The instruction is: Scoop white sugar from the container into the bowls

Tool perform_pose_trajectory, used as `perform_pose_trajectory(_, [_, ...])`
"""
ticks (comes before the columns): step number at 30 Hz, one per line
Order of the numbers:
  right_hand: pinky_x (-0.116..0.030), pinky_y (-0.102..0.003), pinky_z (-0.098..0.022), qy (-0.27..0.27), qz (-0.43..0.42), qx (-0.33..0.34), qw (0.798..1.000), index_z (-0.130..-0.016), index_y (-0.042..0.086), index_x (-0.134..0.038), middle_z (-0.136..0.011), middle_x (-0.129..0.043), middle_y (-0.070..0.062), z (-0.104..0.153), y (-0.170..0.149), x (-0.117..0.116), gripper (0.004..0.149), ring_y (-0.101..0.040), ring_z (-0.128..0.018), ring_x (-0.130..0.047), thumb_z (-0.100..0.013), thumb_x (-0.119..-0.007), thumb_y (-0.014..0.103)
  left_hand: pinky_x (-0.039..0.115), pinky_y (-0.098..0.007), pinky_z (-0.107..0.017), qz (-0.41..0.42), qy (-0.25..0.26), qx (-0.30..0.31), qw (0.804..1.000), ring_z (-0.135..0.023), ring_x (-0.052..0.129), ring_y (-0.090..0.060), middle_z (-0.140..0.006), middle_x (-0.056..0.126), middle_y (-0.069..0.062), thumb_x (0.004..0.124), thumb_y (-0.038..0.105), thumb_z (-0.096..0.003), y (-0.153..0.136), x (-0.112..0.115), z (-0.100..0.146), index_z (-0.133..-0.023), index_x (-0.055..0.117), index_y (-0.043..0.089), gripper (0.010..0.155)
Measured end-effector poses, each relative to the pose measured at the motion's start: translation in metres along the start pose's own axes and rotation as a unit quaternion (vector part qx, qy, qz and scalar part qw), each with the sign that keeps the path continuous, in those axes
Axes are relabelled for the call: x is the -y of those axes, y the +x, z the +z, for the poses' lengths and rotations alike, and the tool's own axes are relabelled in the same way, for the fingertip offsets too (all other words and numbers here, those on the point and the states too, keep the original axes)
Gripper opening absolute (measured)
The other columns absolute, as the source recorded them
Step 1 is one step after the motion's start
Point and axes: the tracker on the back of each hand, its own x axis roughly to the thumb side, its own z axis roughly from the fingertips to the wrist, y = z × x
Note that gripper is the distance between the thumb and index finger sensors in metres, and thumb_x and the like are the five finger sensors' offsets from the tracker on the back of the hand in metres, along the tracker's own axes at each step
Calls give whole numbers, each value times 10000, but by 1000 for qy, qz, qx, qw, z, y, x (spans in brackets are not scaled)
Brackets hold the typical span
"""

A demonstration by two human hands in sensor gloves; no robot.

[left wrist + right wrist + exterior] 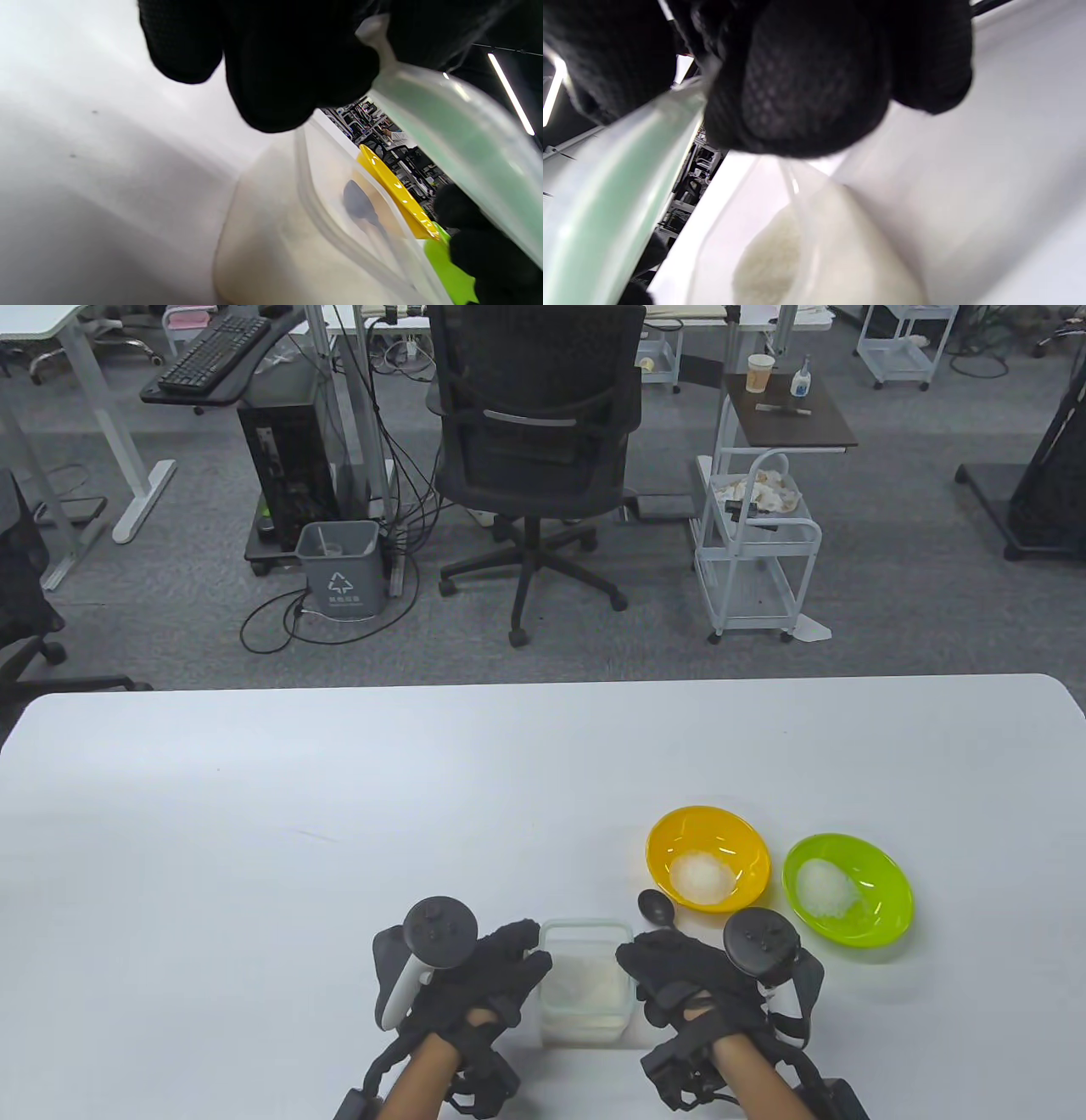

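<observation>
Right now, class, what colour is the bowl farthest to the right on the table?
Lime green. The green bowl shows best in the table view, beside the yellow bowl.

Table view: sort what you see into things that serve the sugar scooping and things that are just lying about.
For the job:
- sugar container, with a lid held over it by the left hand and right hand
- black spoon
- yellow bowl, sugar inside
- green bowl, sugar inside

Just lying about:
- office chair
- grey bin
- white cart
- keyboard

Even overhead light; the table view is sharp, with soft shadows on the white surface. Both wrist views are blurred close up, ceiling strip lights glaring.
</observation>
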Motion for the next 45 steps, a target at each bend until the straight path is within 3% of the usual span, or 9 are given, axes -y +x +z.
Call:
perform_pose_trajectory(7, [-849, -387, -434, -26, 85, 26, 996, -865, 220, -815, -558, -1023, -22, 1, 6, -6, 513, -132, -256, -1038, -418, -893, 459, 825, -419, -594, -60, 18, -9, 998, -533, 1070, -74, -669, 987, 176, 815, 544, -404, 4, 5, -2, -974, 751, 298, 624])
perform_pose_trajectory(15, [-851, -379, -439, -67, 221, 85, 969, -871, 248, -811, -562, -1025, -12, 8, 17, -20, 494, -124, -258, -1040, -432, -875, 465, 829, -425, -583, -90, 13, -33, 995, -518, 1075, -86, -658, 996, 168, 831, 531, -396, 2, 11, -4, -973, 755, 283, 633])
perform_pose_trajectory(23, [-830, -397, -463, -62, 213, 76, 972, -882, 257, -803, -594, -1006, -17, 8, 14, -22, 480, -142, -289, -1028, -449, -847, 460, 808, -442, -600, -79, -4, -44, 996, -546, 1064, -102, -686, 981, 166, 820, 525, -403, 0, 14, -3, -988, 737, 284, 637])
perform_pose_trajectory(27, [-816, -413, -481, -69, 218, 71, 971, -881, 269, -813, -624, -997, -31, 10, 14, -22, 484, -164, -319, -1025, -445, -847, 476, 794, -445, -618, -129, 27, -38, 991, -611, 1049, -111, -752, 951, 163, 825, 543, -393, 7, 14, 1, -963, 752, 326, 615])
perform_pose_trajectory(31, [-783, -431, -528, -137, 331, 118, 926, -853, 289, -829, -685, -958, -51, 22, 24, -25, 496, -180, -385, -1001, -430, -843, 546, 787, -450, -627, -235, 77, -25, 969, -657, 1042, -130, -778, 938, 177, 802, 580, -392, 21, 17, 10, -909, 773, 381, 554])
perform_pose_trajectory(35, [-769, -454, -534, -156, 389, 148, 896, -833, 243, -868, -667, -966, -98, 29, 32, -36, 463, -213, -377, -995, -459, -802, 507, 805, -446, -611, -295, 81, -15, 952, -628, 1072, -144, -764, 996, 131, 726, 583, -420, 28, 23, 13, -892, 845, 354, 537])
perform_pose_trajectory(37, [-766, -463, -536, -137, 382, 135, 904, -834, 218, -885, -666, -978, -113, 27, 31, -37, 473, -231, -378, -1002, -468, -778, 498, 825, -439, -590, -283, 66, -21, 957, -596, 1094, -137, -738, 1018, 121, 699, 578, -429, 26, 24, 12, -886, 855, 313, 550])
perform_pose_trajectory(43, [-796, -452, -475, -33, 205, 38, 978, -839, 119, -854, -600, -992, -141, 10, 15, -30, 488, -212, -300, -1009, -478, -761, 434, 844, -424, -559, -148, 0, -75, 986, -536, 1102, -112, -681, 1025, 110, 719, 555, -429, 10, 20, 2, -875, 849, 258, 551])
perform_pose_trajectory(45, [-792, -455, -480, -23, 168, 23, 985, -845, 114, -845, -605, -982, -151, 7, 10, -30, 488, -214, -309, -1007, -477, -759, 423, 851, -416, -555, -126, -20, -84, 988, -526, 1104, -99, -668, 1026, 117, 702, 549, -436, 7, 21, 0, -871, 848, 257, 544])
